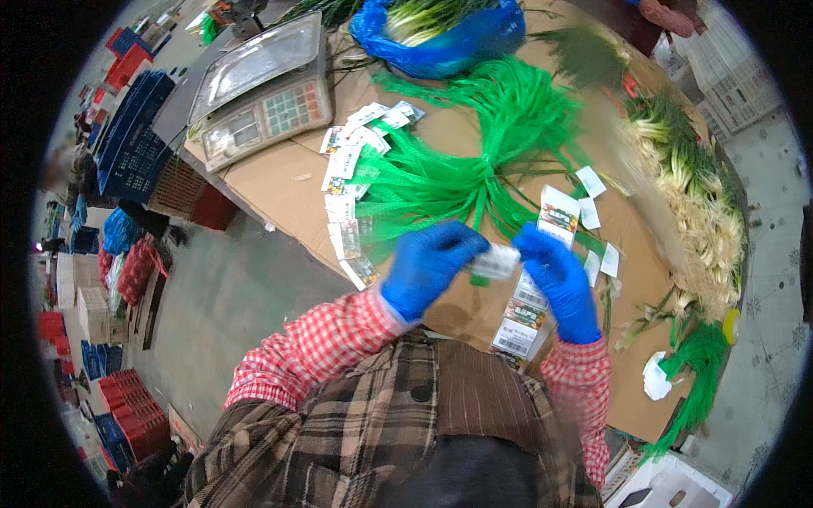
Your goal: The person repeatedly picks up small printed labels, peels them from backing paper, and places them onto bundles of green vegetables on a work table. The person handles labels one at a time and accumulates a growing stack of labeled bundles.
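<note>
My left hand [435, 270], in a blue glove, pinches one end of a small white printed label [497, 261]. At the label's other end are the closed fingertips of my right hand [562, 279], gloved the same. A strip of printed labels [524, 314] runs under and behind my right hand, its lower end close to my body. Just beyond my hands lies a bundle of green mesh net bags [438, 184], gathered at a tie. Labels [343, 206] are attached along the bags' left ends. Several pale tags [591, 182] lie on the right.
A weighing scale [263, 89] stands at the back left of the cardboard-covered table [279, 197]. Beside it a blue plastic bag [438, 47] holds green onions. More green onions [692, 190] are piled along the right edge, with green netting [692, 374] nearer. Another person's arm [667, 16] shows at top right.
</note>
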`<state>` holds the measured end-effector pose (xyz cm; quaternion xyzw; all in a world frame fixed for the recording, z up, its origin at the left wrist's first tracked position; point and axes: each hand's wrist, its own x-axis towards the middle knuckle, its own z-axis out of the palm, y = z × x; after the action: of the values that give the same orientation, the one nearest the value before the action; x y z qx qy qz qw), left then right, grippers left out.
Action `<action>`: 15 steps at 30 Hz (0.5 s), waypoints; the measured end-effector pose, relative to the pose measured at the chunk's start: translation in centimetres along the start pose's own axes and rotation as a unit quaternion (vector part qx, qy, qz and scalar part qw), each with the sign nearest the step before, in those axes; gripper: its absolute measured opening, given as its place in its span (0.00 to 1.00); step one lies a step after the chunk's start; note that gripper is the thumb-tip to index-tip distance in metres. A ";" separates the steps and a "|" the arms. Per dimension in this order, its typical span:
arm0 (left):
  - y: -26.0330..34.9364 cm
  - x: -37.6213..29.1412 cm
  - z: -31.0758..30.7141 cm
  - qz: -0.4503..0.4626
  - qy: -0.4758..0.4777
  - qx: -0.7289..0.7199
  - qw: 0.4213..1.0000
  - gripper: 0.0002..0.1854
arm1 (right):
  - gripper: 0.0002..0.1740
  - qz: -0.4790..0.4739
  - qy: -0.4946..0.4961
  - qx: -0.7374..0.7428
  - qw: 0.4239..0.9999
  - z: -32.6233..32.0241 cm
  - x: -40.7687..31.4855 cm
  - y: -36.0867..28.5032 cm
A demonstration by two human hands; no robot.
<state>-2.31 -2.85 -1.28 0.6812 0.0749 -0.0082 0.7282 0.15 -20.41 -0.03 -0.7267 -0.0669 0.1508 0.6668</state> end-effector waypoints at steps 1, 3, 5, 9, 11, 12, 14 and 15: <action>-0.5 -0.4 0.1 0.022 -0.043 0.043 0.998 0.05 | 0.14 0.001 -0.020 -0.049 0.999 0.6 -0.4 0.8; -0.5 -1.2 0.1 0.035 -0.115 0.118 0.986 0.06 | 0.07 0.040 -0.003 -0.032 0.999 1.4 -1.3 1.4; 0.0 -0.9 -1.0 0.056 -0.185 0.199 0.961 0.06 | 0.05 0.067 -0.019 -0.034 0.997 1.7 -1.3 1.2; 0.1 0.4 -5.4 0.111 -0.199 0.249 0.941 0.07 | 0.07 0.106 -0.035 0.015 0.994 1.0 -1.3 1.1; 1.7 2.3 -10.9 0.089 -0.079 0.162 0.980 0.08 | 0.08 0.097 0.051 0.038 0.993 -0.4 -1.0 0.8; 1.4 3.8 -15.6 0.124 -0.061 0.151 0.979 0.09 | 0.10 0.092 0.076 0.009 0.993 -1.5 -1.0 1.1; -0.4 5.1 -23.5 0.224 0.294 0.401 0.838 0.11 | 0.10 0.066 0.134 -0.019 0.989 -3.1 -1.1 0.5; 2.0 4.4 -22.7 0.242 0.378 0.534 0.716 0.11 | 0.11 0.043 0.166 -0.027 0.985 -4.2 -1.1 0.8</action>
<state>0.06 20.23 -1.19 0.8984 0.1593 0.3876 0.1314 0.35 -24.75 -0.41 -0.7616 0.0720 0.0552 0.6416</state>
